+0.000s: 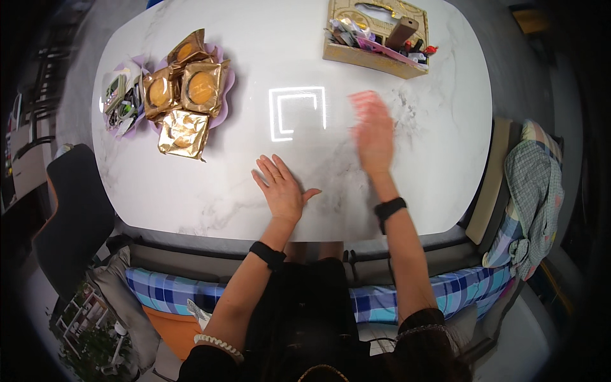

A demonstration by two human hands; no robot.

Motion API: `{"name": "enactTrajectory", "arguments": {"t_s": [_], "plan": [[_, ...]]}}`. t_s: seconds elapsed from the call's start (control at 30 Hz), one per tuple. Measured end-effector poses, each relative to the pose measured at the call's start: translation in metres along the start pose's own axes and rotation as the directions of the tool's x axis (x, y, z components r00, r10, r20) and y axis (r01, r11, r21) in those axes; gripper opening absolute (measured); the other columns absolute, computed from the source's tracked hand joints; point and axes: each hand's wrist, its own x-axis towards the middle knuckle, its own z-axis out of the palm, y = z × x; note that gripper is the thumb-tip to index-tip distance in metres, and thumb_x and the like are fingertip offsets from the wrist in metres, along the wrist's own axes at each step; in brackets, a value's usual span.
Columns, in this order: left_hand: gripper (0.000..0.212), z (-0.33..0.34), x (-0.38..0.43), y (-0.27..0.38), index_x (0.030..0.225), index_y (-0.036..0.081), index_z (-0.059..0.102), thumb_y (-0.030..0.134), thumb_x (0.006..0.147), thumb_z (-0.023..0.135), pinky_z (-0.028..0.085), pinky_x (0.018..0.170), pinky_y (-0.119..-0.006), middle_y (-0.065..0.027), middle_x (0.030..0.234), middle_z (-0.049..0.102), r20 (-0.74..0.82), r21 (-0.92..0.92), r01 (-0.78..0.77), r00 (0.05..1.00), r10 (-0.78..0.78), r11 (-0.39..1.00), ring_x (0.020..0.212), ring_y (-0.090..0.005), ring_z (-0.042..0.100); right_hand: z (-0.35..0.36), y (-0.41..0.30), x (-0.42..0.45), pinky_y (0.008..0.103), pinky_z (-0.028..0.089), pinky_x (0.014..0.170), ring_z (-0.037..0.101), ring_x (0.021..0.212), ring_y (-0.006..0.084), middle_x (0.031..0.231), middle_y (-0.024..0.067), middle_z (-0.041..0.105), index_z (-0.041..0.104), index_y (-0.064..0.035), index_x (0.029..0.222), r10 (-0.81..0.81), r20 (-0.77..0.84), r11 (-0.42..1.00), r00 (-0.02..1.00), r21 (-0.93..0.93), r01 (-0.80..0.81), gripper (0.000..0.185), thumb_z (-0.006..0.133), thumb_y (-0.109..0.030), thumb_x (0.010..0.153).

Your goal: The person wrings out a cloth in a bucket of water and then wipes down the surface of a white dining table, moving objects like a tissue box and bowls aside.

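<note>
My left hand [281, 191] lies palm down near the front edge of a white marble-patterned table [267, 215], fingers spread, with nothing in it. Farther right, my right hand [374, 131] is over the tabletop and blurred by motion. Something red and white shows at its fingertips, too blurred to tell whether it is a cloth or another thing. Beyond that hand stands a tan box organizer [377, 62] holding pens and small items. At the left, several gold-wrapped round cakes [201, 88] rest on a purple scalloped tray [229, 93].
A second purple container [131, 133] with cables and a green device sits at the table's far left. A dark chair [74, 215] stands left of the table. Along the front edge runs a bench with a blue plaid cover [374, 303]; a checked cloth [532, 191] hangs over the right seat.
</note>
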Motion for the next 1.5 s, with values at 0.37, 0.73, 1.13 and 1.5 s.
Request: {"name": "enactTrajectory", "arguments": {"t_s": [0.37,0.73,1.13,1.5], "plan": [[0.106,-0.003,0.000,-0.005,0.138,-0.011,0.024,0.054,0.069,0.071,0.014,0.110,-0.055,-0.0348,0.142,0.024,-0.009,-0.091,-0.014,1.000,0.013,0.996,0.136,-0.0418,0.021,-0.019,0.121,-0.102,0.0450,0.019,0.112,0.027,0.135,0.0391,0.144,0.0248,0.032,0.030,0.0077,0.138,0.474,-0.301,0.689,0.828,-0.459,-0.561,0.052,0.035,-0.022,0.097],[0.035,-0.020,0.023,-0.031,0.121,0.007,0.057,0.021,0.089,0.052,0.028,0.105,-0.052,-0.0129,0.129,0.053,0.009,-0.241,0.082,0.997,-0.082,0.967,0.109,-0.0292,0.057,0.086,-0.136,-0.111,0.0419,0.021,0.113,0.028,0.136,0.0303,0.144,0.0167,0.034,0.041,0.0024,0.133,0.277,0.254,0.888,0.926,0.299,-0.348,0.051,0.050,-0.020,0.088],[0.033,-0.049,0.056,-0.018,0.106,-0.002,0.065,0.026,0.091,0.056,0.050,0.081,-0.037,-0.0210,0.098,0.067,-0.149,-0.580,0.087,0.966,-0.211,0.810,0.090,-0.0341,0.066,0.033,-0.075,-0.123,0.0413,0.024,0.111,0.034,0.133,0.0246,0.137,0.0083,0.046,0.054,-0.0056,0.126,-0.123,0.351,0.992,0.928,0.073,0.104,0.043,0.052,-0.029,0.089],[0.056,-0.081,0.134,0.060,0.128,-0.004,0.050,0.034,0.089,0.062,0.043,0.092,-0.031,-0.0190,0.122,0.058,-0.110,-0.844,-0.084,0.994,-0.017,0.529,0.111,-0.0234,0.056,-0.054,0.144,-0.104,0.0528,0.021,0.110,0.029,0.137,0.0316,0.145,0.0110,0.037,0.042,-0.0042,0.135,0.263,-0.034,0.900,0.964,-0.351,-0.258,0.046,0.046,-0.023,0.093]]}}
